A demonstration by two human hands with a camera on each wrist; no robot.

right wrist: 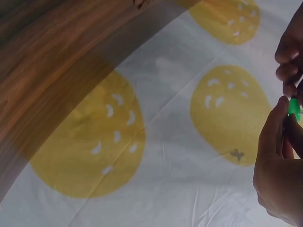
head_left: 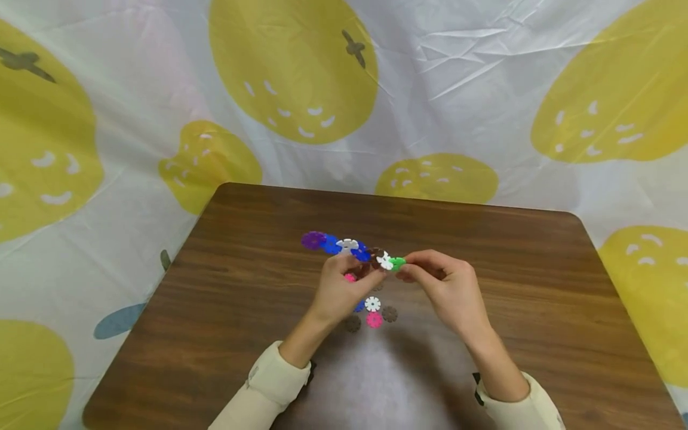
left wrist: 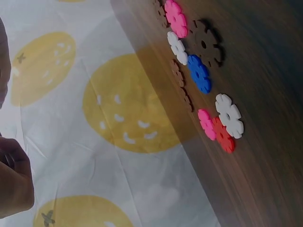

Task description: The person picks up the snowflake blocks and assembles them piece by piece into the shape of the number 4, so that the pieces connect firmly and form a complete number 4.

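Observation:
A chain of interlocking notched plastic discs hangs in the air above the table in the head view. From left to right it runs purple disc point(head_left: 314, 240), blue, white disc point(head_left: 348, 244), blue, brown, white disc point(head_left: 384, 260) and green disc point(head_left: 396, 263). My left hand point(head_left: 334, 292) holds the chain near its brown and white discs, partly covering them. At the chain's right end, my right hand point(head_left: 454, 292) pinches the green disc between thumb and fingers. The right wrist view shows that green disc point(right wrist: 294, 108) at its edge, with both hands close together.
Loose discs lie on the brown wooden table point(head_left: 516, 298) below the hands, among them a white disc point(head_left: 372, 304), a pink disc point(head_left: 374, 319) and brown discs. A red disc point(left wrist: 223, 135) shows in the left wrist view. A lemon-patterned cloth point(head_left: 333, 161) hangs behind the table.

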